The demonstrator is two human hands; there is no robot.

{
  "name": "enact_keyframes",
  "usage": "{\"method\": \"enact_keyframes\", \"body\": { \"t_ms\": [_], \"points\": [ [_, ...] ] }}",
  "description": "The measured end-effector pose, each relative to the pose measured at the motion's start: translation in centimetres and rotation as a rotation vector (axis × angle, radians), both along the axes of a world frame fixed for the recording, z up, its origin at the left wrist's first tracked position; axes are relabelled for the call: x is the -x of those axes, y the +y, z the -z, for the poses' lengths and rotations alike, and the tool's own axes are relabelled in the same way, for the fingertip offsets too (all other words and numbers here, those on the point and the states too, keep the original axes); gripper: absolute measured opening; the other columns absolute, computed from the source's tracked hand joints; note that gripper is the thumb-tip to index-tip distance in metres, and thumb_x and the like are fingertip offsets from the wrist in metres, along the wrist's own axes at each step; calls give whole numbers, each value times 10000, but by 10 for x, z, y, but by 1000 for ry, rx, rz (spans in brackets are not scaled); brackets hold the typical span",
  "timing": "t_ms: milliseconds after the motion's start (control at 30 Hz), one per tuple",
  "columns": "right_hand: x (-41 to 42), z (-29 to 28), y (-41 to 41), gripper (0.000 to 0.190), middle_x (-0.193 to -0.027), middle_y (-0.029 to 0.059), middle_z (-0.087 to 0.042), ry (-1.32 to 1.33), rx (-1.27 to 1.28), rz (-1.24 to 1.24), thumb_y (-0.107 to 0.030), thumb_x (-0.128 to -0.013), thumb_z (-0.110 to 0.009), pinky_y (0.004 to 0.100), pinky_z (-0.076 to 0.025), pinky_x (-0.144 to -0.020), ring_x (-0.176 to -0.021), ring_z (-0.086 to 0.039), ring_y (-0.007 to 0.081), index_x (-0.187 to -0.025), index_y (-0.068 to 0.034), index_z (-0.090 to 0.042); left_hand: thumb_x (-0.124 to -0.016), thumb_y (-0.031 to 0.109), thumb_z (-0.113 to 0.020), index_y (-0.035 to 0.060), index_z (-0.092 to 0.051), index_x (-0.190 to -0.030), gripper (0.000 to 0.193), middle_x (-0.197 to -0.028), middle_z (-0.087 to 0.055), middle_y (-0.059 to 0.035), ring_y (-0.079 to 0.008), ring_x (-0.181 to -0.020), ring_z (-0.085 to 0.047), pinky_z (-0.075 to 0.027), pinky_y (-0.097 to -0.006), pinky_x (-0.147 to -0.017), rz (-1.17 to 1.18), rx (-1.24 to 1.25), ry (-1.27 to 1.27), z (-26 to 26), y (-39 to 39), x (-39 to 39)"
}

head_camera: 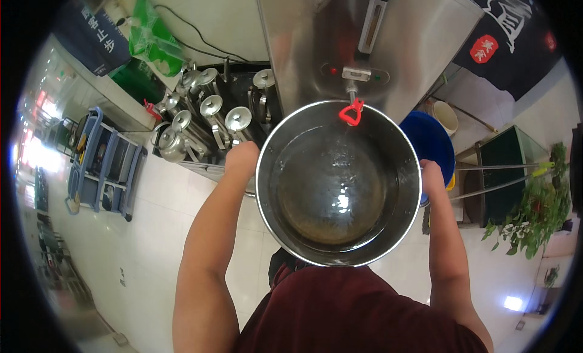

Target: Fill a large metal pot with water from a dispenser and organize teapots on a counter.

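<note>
A large round stainless steel pot (339, 184) with water in it is held level in front of my body. My left hand (242, 159) is closed at the pot's left side, and my right hand (431, 176) is closed at its right side; the handles themselves are mostly hidden by my fingers. Over the pot's far rim reaches a tap with a red lever (351, 112), mounted on a stainless steel water dispenser (319, 70). Whether water runs from the tap is hard to tell.
Several metal pitchers (212, 106) crowd a dark tray at the left of the dispenser. A blue bucket (428, 134) stands close beyond my right hand, with long-handled tools and a leafy plant (537, 216) farther right. A grey-blue trolley (107, 166) stands at the far left.
</note>
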State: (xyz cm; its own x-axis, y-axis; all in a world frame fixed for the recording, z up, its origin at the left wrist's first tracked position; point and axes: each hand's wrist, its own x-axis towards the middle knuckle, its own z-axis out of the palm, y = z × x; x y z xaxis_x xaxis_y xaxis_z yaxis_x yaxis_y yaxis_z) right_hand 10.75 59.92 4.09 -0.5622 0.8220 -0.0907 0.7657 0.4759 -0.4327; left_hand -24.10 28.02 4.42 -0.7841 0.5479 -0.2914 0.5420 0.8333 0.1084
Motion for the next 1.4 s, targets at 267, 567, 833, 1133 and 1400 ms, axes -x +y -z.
{"method": "enact_keyframes", "body": {
  "t_ms": [267,567,833,1133,1400],
  "points": [
    [4,-8,-3,325,-888,267,-648,-35,22,-6,-261,-742,-694,410,-486,-781,-911,-625,412,-925,6,-679,-829,178,-535,0,-698,-903,252,-951,-677,-215,-353,-919,-661,-530,-428,-789,48,-16,39,2,-2,1],
    [2,-3,4,356,-915,261,-654,-50,31,-3,-281,-719,-710,413,-494,-807,-929,-629,401,-943,-5,-693,-835,165,-522,-6,-695,-921,258,-969,-675,-219,-355,-942,-655,-526,-432,-807,19,-4,23,1,0,0],
    [5,-8,0,365,-918,261,-654,-61,34,3,-282,-715,-710,413,-493,-811,-931,-628,402,-953,-5,-694,-832,162,-519,-12,-694,-928,265,-973,-671,-228,-361,-940,-655,-524,-436,-813,18,-9,23,4,-1,2],
    [3,-5,3,337,-923,259,-654,-55,41,11,-258,-732,-702,404,-492,-804,-929,-630,398,-948,-1,-690,-828,162,-526,-14,-696,-926,264,-972,-672,-230,-360,-932,-659,-527,-435,-806,34,-7,10,2,0,2],
    [5,-7,0,360,-901,268,-653,-52,45,9,-285,-724,-711,405,-492,-803,-920,-634,398,-935,6,-689,-833,168,-523,-17,-694,-936,272,-978,-671,-230,-362,-943,-656,-525,-435,-811,21,-5,19,4,-1,3]
  ]
}}
